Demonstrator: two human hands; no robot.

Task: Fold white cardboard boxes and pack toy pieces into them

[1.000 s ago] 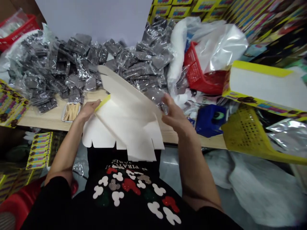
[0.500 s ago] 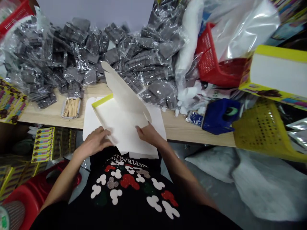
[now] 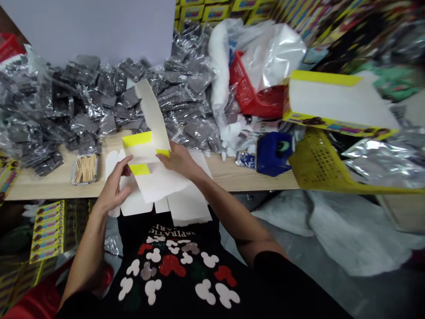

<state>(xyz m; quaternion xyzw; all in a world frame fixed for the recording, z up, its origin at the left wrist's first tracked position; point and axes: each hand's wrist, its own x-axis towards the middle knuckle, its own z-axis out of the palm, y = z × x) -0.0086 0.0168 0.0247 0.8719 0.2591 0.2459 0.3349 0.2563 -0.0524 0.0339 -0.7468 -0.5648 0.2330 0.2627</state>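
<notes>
A partly folded cardboard box (image 3: 159, 179), white inside with yellow flaps, is tilted up over the table's front edge. My right hand (image 3: 181, 160) grips its right side, thumb by a small yellow flap. At the box's left edge is my left hand (image 3: 114, 186), thumb and fingers apart; whether the fingertips touch the card I cannot tell. The tall lid panel (image 3: 151, 108) rises away from me. Beneath it, flat white card blanks (image 3: 191, 204) lie on the table and stick out over its front edge.
Many dark wrapped packets (image 3: 109, 95) are heaped along the back. A small tray of wooden sticks (image 3: 85, 169) sits to the left. On the right are a red basket (image 3: 244, 84), a blue container (image 3: 274, 155), a yellow basket (image 3: 315, 164) and an open yellow box (image 3: 338, 97).
The box has been tilted up and its side flaps folded, so more yellow shows. My left hand has opened and moved left; my right hand has moved up the box's side. The view has swung right.
</notes>
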